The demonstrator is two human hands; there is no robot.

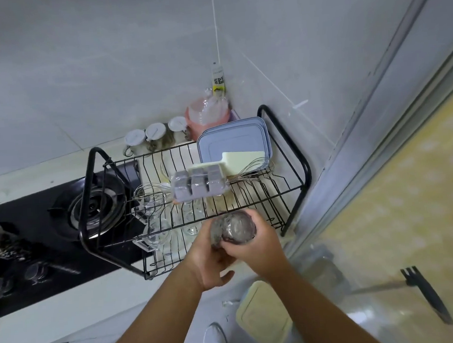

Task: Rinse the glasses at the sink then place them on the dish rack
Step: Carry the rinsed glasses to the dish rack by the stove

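Observation:
A clear glass [233, 228], seen bottom-up, is held in both hands just in front of the black wire dish rack [304, 171]. My right hand [257, 243] grips the glass from the right side. My left hand [210, 261] holds it from below on the left, thumb pointing right. Several clear glasses [157, 229] stand on the rack's lower shelf, seen through the upper wires. The sink is out of view.
On the rack's upper shelf lie a grey ice tray [199, 185], two whisks [149, 194], and blue lids [234, 141]. A gas stove [93, 204] sits left of the rack. Jars [154, 136] and a pink container [206, 116] stand by the wall. A cream lid [264, 310] lies below.

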